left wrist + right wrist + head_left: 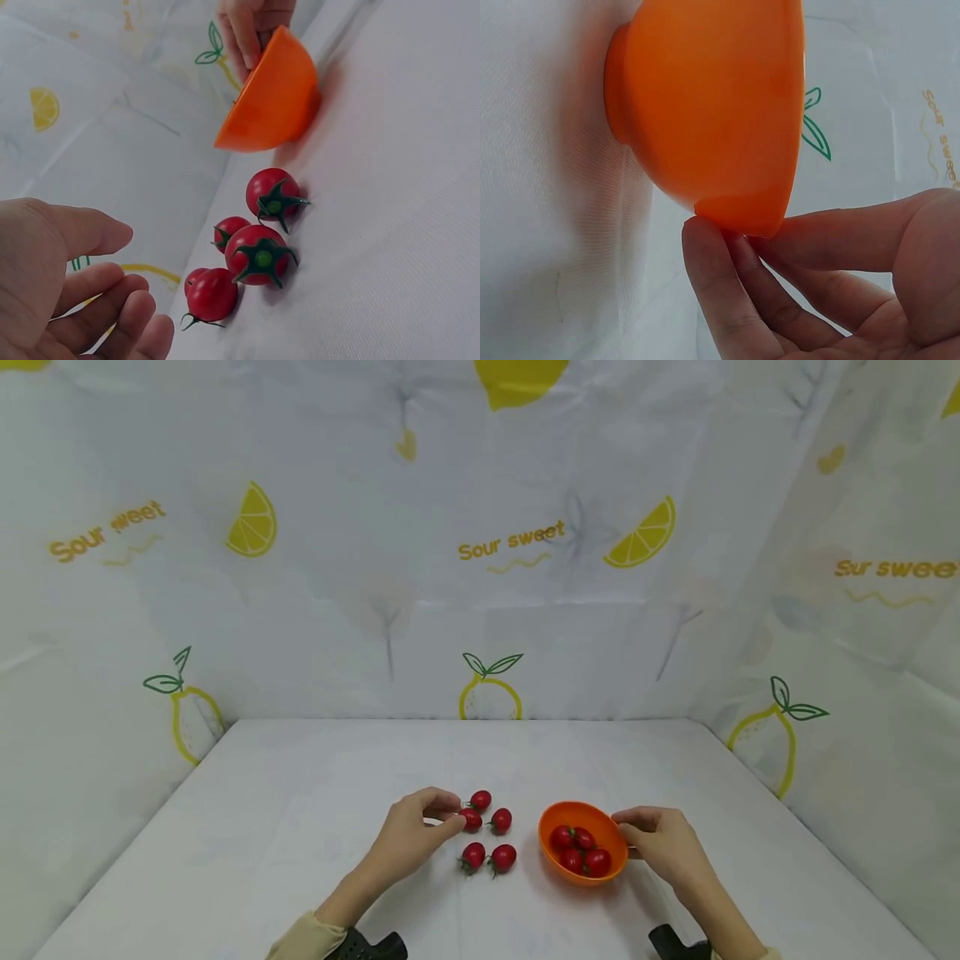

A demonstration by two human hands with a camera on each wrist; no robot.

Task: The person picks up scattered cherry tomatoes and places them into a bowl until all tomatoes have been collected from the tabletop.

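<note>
An orange bowl (577,878) stands on the table with several small red cherry tomatoes (597,862) inside. My right hand (663,843) pinches its right rim; in the right wrist view the fingers (712,259) and thumb meet at the bowl's edge (727,112). Left of the bowl, several loose cherry tomatoes (502,858) with green stems lie in a loose group. Over the left side of that group my left hand (414,831) hovers, thumb apart from loosely bent fingers. The left wrist view shows nothing between that thumb and the fingers (112,300), close to a tomato (212,295).
A white cloth covers the table (315,793). Behind it and at both sides hangs a pale sheet (337,568) printed with lemons and lettering. Dark wrist straps (367,946) show at the front edge.
</note>
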